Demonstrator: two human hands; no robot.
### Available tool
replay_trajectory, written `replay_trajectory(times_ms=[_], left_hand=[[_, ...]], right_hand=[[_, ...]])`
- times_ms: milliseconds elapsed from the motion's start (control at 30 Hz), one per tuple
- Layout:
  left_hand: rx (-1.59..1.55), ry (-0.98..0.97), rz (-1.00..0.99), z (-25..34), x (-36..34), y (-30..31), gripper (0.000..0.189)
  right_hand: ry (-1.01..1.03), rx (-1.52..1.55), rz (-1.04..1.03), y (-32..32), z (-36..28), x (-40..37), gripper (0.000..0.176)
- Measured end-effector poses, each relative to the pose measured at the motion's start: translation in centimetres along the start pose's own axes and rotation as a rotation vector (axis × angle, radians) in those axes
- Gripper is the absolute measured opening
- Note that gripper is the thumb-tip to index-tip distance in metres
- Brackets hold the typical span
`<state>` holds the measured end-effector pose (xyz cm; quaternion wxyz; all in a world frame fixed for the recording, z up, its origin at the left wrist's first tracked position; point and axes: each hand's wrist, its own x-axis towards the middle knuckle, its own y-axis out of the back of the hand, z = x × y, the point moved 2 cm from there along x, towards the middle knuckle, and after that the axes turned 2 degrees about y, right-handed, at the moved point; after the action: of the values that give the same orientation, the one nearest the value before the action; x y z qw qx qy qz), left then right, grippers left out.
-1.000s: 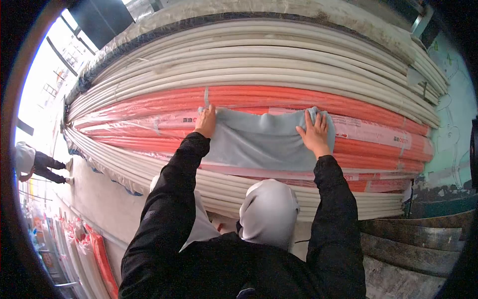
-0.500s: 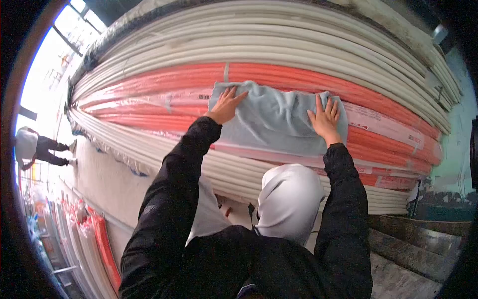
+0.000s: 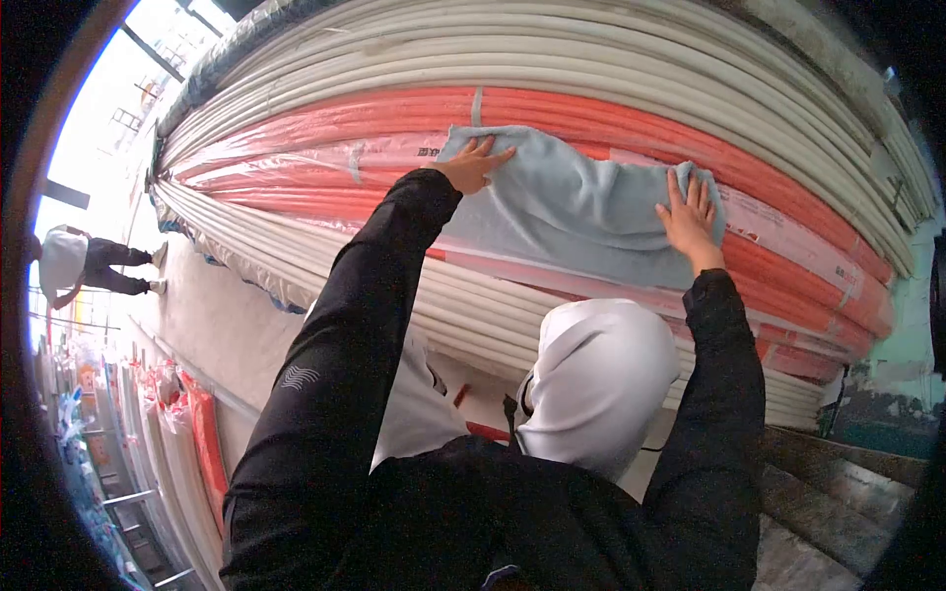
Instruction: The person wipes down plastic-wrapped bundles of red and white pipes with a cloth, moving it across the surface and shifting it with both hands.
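A grey-blue cloth [image 3: 581, 212] lies spread and wrinkled over bundles of red pipes [image 3: 394, 106] wrapped in clear plastic. My left hand [image 3: 474, 164] rests on the cloth's upper left corner, fingers spread. Near its right end, my right hand [image 3: 692, 225] presses flat with the fingers stretched out. Both palms face down and neither hand grips the fabric visibly. Soft folds run across the cloth between my hands.
Long white pipes [image 3: 414, 54] are stacked above and below the red bundles. Another person [image 3: 103, 264] stands at the far left. More plastic-wrapped pipes [image 3: 182, 433] stand at lower left, and dark steps or slabs [image 3: 838, 492] lie at lower right.
The view has shifted, so the cloth and pipes sit higher and further right. Both hands keep about the same places on the cloth.
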<state>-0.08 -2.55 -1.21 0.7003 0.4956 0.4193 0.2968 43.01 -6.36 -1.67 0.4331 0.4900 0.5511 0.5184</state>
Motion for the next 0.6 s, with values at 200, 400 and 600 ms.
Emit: replay_trajectory(times_ms=[200, 400, 600], left_hand=[[0.038, -0.093, 0.041, -1.3, 0.3, -0.5, 0.088], [0.043, 0.053, -0.115, 0.5, 0.0, 1.0, 0.09], [0.126, -0.005, -0.007, -0.4, 0.5, -0.2, 0.091]], right_hand=[[0.011, 0.025, -0.018, 0.3, -0.2, -0.1, 0.077], [0.011, 0.013, -0.061, 0.7, -0.1, 0.1, 0.077], [0.014, -0.007, -0.113, 1.4, -0.2, 0.3, 0.077]])
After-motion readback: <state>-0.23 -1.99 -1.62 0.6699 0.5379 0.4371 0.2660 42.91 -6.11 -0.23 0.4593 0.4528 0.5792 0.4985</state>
